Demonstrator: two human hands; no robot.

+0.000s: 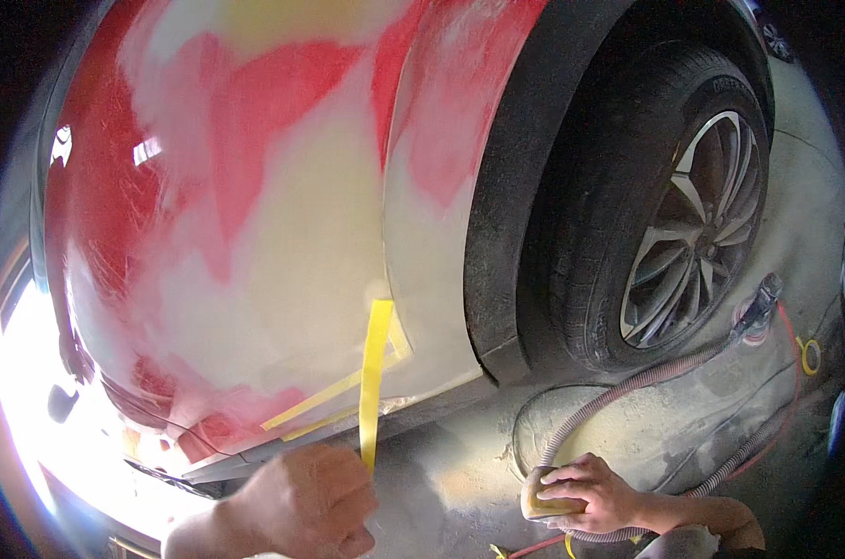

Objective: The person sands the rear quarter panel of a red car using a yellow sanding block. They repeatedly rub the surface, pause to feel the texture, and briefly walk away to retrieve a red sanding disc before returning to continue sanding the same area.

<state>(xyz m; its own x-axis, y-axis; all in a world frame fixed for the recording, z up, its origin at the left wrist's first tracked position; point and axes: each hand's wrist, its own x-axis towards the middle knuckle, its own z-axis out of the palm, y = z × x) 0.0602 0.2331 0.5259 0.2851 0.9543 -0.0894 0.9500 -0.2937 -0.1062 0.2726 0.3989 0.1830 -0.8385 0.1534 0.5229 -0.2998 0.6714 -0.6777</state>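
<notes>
My left hand is closed in front of the lower car body. A yellow strip of masking tape runs straight from the panel down to its fingers, where the grip itself is hidden. Other yellow tape lines stick to the panel's lower edge. Lower right, my right hand curls over a rounded, block-like yellow thing, whose kind I cannot make out. Above both hands spreads the car panel, with red paint sanded back to whitish and cream patches.
A wheel sits under the dark arch trim. Ribbed hose winds over the floor from a sander-like tool. A red air line and a yellow ring lie at the right.
</notes>
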